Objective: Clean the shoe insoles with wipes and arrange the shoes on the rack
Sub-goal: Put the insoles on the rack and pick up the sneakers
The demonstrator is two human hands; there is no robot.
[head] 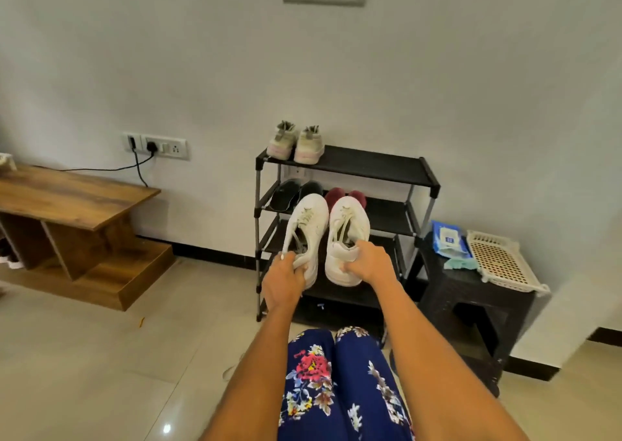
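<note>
I hold a pair of white sneakers in front of the black shoe rack [350,164]. My left hand [282,280] grips the heel of the left sneaker [308,228]. My right hand [365,258] grips the heel of the right sneaker [346,235]. Both toes point toward the rack's middle shelves. A small beige pair [296,142] stands on the top shelf at the left. Black shoes [289,193] and maroon shoes [345,195] sit on the second shelf, partly hidden by the sneakers. A blue wipes pack [447,238] lies on a dark stool [471,292] to the right.
A white perforated basket [501,260] and a crumpled teal wipe [459,264] share the stool top. A wooden bench unit [67,205] stands at the left against the wall, with a plugged cable above it. My knees in floral trousers [336,383] are below, over a tiled floor.
</note>
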